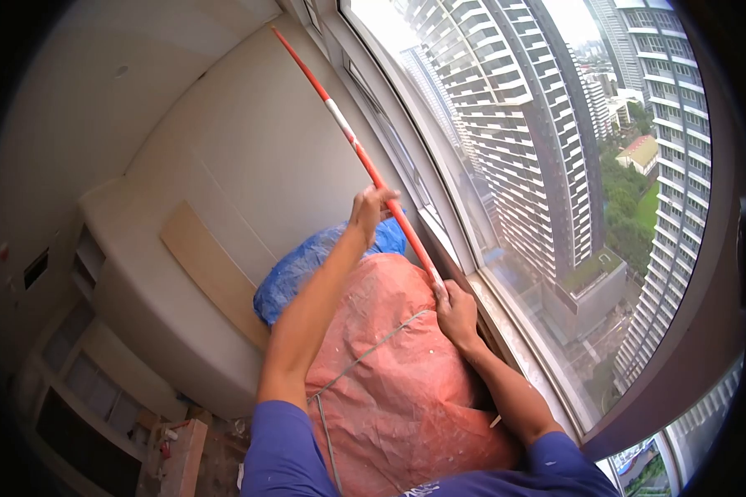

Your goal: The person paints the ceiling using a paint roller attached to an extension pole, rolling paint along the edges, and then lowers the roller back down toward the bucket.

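A long red pole point(310, 76) with white bands slants up from my hands toward the corner where wall and ceiling meet; its far tip is thin and too small to make out. My left hand point(371, 214) is wrapped around the pole at its middle. Lower down, my right hand point(457, 310) grips the pole near its bottom end. Below both hands bulges a large heap covered by a red tarp point(389, 373), with a grey cord point(371, 353) across it. A blue tarp point(300, 269) lies behind it. What the tarps cover is hidden.
Windows with a ledge point(522, 356) run along my right, with tall buildings outside. A tan board point(211, 265) leans on the wall point(224, 149) at left. A wooden workbench point(182, 455) with small items stands at lower left.
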A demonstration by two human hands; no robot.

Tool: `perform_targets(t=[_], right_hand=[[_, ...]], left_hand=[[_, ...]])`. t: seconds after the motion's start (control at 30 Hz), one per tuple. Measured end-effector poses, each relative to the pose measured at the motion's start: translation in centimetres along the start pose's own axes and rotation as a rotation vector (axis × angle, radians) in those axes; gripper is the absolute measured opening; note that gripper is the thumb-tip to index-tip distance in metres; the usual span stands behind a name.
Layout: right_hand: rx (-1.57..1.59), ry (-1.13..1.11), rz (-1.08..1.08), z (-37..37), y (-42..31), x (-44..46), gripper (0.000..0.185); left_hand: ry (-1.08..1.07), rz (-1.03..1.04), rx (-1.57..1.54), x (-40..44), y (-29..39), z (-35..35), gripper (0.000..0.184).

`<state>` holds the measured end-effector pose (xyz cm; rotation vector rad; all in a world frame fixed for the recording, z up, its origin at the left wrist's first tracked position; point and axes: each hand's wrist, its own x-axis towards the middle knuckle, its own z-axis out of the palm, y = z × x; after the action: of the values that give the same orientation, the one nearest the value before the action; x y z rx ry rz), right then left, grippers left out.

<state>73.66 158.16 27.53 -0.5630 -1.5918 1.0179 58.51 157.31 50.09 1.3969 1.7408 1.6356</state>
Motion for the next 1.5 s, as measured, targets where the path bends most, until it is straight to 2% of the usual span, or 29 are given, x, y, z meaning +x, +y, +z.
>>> perform_targets(t=[0.1, 0.17, 0.23, 0.3, 0.43, 0.63, 0.67, 0.8, 1.07, 1.27, 1.37, 1.5], right_hand=[[-0.011, 0.036, -0.038, -0.9, 1.9, -3.5, 0.029], [0.077, -0.015, 0.042, -2.2, 2.3, -6.1, 0.029], [0.076, 0.025, 0.016, -3.7, 2.8, -8.6, 0.028], [0.062, -0.028, 0.065, -5.5, 3.8, -11.1, 0.026], [0.029, -0.035, 0.067, -8.4, 5.6, -16.0, 0.028], [0.040, -0.022, 0.067, -11.6, 7.4, -22.5, 0.035], [0.042, -0.017, 0.072, -13.8, 5.1, -23.1, 0.036], [0.063, -0.004, 0.061, -14.6, 9.0, -27.2, 0.038], [-0.077, -0.043, 0.071, -18.7, 5.9, -30.3, 0.042], [-0.053, -0.054, 0.080, -18.4, 4.8, -29.3, 0.041], [0.035, -0.037, 0.070, -16.1, 8.3, -28.4, 0.036], [0.082, -0.024, 0.089, -14.2, 7.5, -25.5, 0.034]], left_hand=[[-0.119, 0.016, 0.046, -2.9, -0.9, 0.6, 0.039], [-0.192, 0.032, 0.053, -5.1, -2.1, 1.2, 0.042], [-0.249, 0.059, 0.056, -7.4, -2.9, 2.1, 0.047], [-0.330, 0.063, 0.112, -10.6, -1.6, 3.5, 0.052], [-0.461, -0.061, -0.029, -14.9, -1.9, 5.4, 0.071], [-0.633, -0.010, 0.038, -21.1, -3.2, 7.3, 0.095], [-0.663, -0.025, 0.004, -22.3, -0.3, 7.9, 0.101], [-0.777, 0.015, -0.016, -24.6, -3.8, 8.9, 0.106], [-0.805, 0.074, 0.010, -29.3, -4.1, 11.0, 0.119], [-0.763, 0.052, -0.025, -29.1, -4.0, 10.5, 0.112], [-0.695, 0.057, -0.035, -26.8, -5.3, 9.7, 0.106], [-0.621, 0.061, -0.090, -24.8, -3.2, 9.0, 0.103]])
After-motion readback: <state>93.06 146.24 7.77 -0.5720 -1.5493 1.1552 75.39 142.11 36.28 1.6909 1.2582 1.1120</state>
